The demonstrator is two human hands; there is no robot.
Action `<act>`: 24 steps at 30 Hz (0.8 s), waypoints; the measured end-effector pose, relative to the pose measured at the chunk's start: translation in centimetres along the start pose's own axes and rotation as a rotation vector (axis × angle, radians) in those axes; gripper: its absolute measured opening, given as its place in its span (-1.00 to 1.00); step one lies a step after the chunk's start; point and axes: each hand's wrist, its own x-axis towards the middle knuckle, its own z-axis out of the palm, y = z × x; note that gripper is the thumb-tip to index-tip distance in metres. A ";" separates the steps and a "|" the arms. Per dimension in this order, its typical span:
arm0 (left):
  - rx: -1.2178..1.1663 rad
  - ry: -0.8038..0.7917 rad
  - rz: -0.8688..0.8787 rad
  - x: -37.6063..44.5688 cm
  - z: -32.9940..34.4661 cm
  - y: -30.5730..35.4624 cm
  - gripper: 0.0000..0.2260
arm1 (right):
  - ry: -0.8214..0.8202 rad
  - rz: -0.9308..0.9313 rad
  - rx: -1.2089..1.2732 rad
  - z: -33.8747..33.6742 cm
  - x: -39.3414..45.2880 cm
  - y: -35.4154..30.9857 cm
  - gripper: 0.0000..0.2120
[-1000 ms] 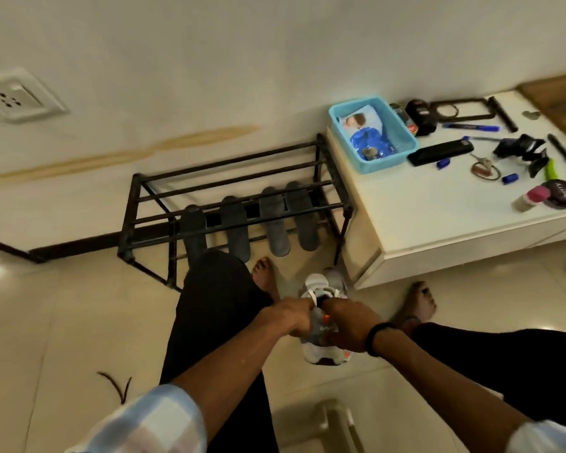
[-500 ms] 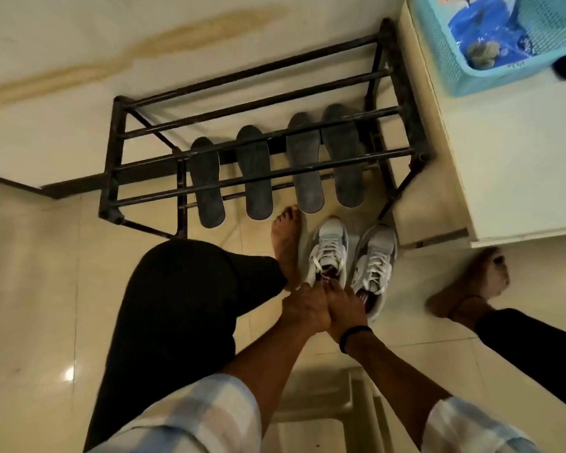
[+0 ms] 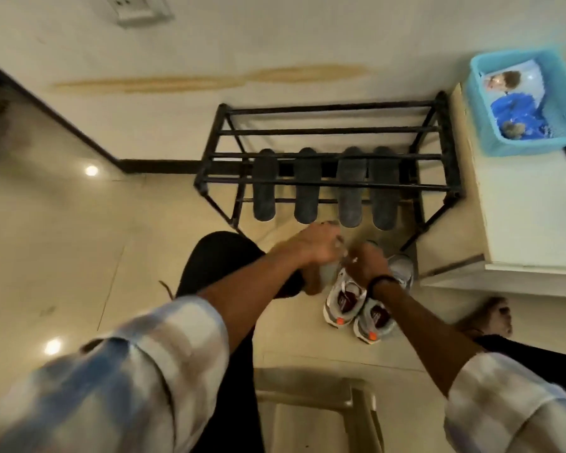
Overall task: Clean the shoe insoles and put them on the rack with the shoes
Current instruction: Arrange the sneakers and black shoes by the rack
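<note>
Both hands, left hand [image 3: 317,245] and right hand [image 3: 368,263], are gripping the sneakers [image 3: 360,305] at six o'clock from the shoe rack [image 3: 327,158] holding four insoles [image 3: 307,188].

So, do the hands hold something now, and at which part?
Both hands, left hand and right hand, are on the front part of the sneakers, which stand on the floor. Motion blur hides the exact grip.
</note>
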 end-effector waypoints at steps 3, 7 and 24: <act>-0.136 0.304 0.040 -4.4 -6.7 -1.2 -0.70 | 0.185 -0.126 0.055 -5.0 -0.8 -8.6 -0.87; -0.241 0.599 -0.037 -11.5 -10.5 -7.3 -0.73 | 0.241 -0.330 0.071 -6.8 -3.2 -21.3 -0.89; -0.940 0.274 -1.040 -25.4 28.0 -30.8 -0.64 | -0.764 -0.210 -0.357 25.0 -14.9 -30.0 -0.88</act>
